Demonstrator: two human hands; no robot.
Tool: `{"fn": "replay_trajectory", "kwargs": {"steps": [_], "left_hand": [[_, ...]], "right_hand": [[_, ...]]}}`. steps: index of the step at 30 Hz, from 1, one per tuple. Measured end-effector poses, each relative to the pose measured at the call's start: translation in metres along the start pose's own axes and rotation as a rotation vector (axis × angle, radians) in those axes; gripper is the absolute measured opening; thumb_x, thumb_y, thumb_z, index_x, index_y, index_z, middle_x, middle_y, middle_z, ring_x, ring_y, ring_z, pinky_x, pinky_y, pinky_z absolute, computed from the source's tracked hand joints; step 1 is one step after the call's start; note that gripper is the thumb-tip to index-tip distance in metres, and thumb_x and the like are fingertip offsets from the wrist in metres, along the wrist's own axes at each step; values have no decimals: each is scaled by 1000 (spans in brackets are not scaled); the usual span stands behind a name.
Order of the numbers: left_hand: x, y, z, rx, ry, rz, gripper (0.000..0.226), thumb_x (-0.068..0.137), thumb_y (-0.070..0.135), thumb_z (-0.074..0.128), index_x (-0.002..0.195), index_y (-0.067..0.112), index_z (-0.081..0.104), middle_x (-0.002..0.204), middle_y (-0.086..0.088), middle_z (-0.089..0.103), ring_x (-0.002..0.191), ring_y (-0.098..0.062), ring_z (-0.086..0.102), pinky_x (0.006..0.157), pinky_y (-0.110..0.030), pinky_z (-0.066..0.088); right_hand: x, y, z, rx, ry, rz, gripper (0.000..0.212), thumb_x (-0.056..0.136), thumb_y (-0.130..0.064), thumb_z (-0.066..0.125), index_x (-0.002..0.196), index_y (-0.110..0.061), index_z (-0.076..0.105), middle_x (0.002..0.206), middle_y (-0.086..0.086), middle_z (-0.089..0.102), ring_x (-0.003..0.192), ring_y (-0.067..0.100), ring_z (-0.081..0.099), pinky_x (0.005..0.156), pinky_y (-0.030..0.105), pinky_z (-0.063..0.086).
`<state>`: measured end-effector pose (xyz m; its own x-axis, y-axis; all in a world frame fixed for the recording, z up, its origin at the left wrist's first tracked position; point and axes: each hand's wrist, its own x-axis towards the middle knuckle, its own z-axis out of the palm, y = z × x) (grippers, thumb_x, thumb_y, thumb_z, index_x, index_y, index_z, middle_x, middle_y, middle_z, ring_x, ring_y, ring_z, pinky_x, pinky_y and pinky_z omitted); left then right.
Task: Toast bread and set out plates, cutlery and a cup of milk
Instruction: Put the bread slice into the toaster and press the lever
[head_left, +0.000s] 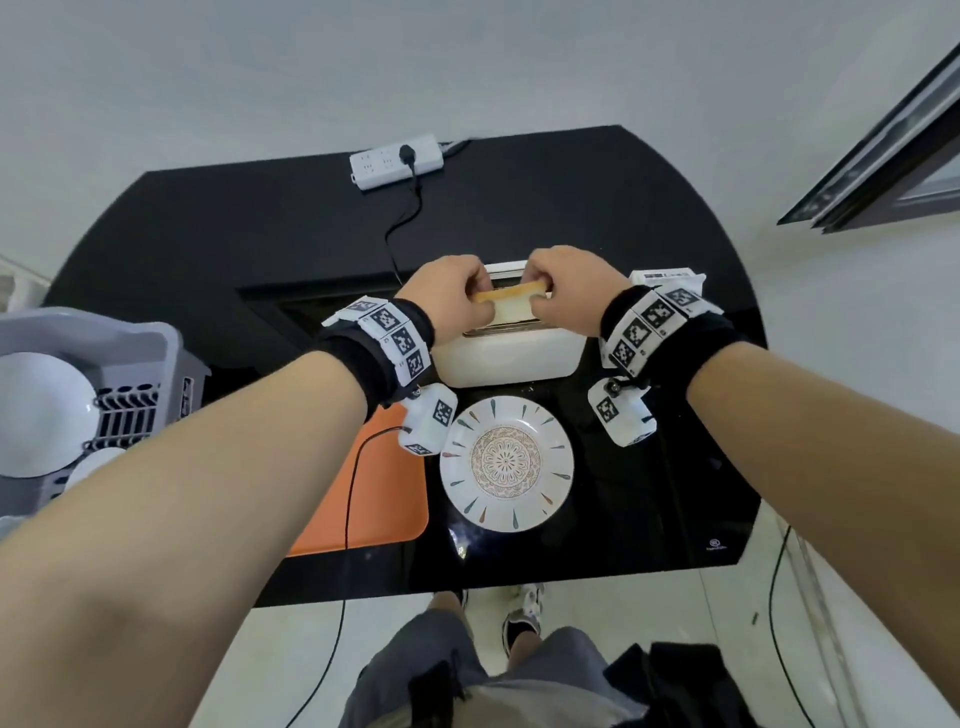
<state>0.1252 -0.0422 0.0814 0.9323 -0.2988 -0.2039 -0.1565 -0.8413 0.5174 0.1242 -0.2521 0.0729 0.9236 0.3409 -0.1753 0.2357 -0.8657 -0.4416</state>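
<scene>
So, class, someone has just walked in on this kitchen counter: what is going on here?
A person holds a slice of bread with both hands, left hand and right hand, over the top of a white toaster. A patterned plate sits empty on the black counter in front of the toaster, beside an orange mat. A dish rack stands at the left.

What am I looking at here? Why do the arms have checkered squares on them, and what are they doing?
This picture comes from a camera worn on a person's head, looking down at their own arms. The checkered squares are printed markers on black wristbands. The left hand and the right hand together hold a slice of bread over a white toaster. On the black table also lie a patterned plate, an orange mat and a power strip. A grey rack on the left holds white dishes.
</scene>
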Motion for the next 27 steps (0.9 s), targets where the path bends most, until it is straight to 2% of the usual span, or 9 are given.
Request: {"fn": "replay_trajectory", "kwargs": {"steps": [5, 11, 15, 18, 21, 23, 27], "left_hand": [[14, -7, 12, 101, -28, 22, 15, 79, 30, 72, 91, 25, 65, 100, 5, 61, 91, -18, 59, 82, -35, 52], [27, -14, 31, 219, -66, 70, 13, 83, 39, 70, 92, 30, 68, 99, 5, 58, 97, -19, 58, 89, -39, 53], [32, -15, 37, 267, -69, 104, 19, 88, 38, 69, 101, 25, 73, 104, 0, 65, 102, -21, 61, 92, -38, 52], [31, -19, 34, 232, -64, 101, 30, 86, 42, 72, 108, 23, 70, 103, 2, 62, 101, -21, 61, 89, -36, 51], [22, -29, 19, 111, -6, 64, 37, 85, 48, 73, 110, 24, 64, 100, 6, 58, 92, -15, 58, 81, -31, 49], [14, -42, 5, 41, 67, 9, 29, 91, 47, 65, 107, 23, 61, 98, 8, 59, 87, -12, 57, 77, -28, 47], [0, -86, -11, 21, 123, -169, 19, 100, 35, 55, 99, 18, 64, 96, 4, 64, 92, -20, 63, 76, -30, 44]], "right_hand": [[8, 5, 10, -64, -46, 34, 16, 86, -24, 62, 102, -24, 61, 103, -2, 58, 90, 19, 58, 81, 34, 51], [13, 9, 21, -110, -88, 90, 12, 83, -27, 65, 92, -30, 58, 102, -3, 57, 89, 19, 58, 78, 37, 55], [15, 10, 23, -113, -100, 118, 13, 84, -27, 65, 97, -26, 64, 103, -3, 60, 92, 18, 59, 78, 34, 55], [15, 7, 21, -113, -113, 137, 21, 83, -30, 66, 104, -26, 65, 106, -4, 60, 98, 19, 59, 82, 37, 56], [16, 2, 16, -103, -83, 137, 34, 83, -35, 64, 115, -23, 63, 109, -2, 55, 106, 20, 53, 89, 39, 53], [21, -8, 15, -120, -49, 118, 37, 85, -37, 61, 120, -23, 61, 113, -1, 55, 109, 21, 51, 93, 40, 51], [37, -41, 27, -200, -57, 51, 38, 87, -40, 57, 122, -25, 62, 119, 0, 57, 110, 25, 50, 95, 43, 48]]}}
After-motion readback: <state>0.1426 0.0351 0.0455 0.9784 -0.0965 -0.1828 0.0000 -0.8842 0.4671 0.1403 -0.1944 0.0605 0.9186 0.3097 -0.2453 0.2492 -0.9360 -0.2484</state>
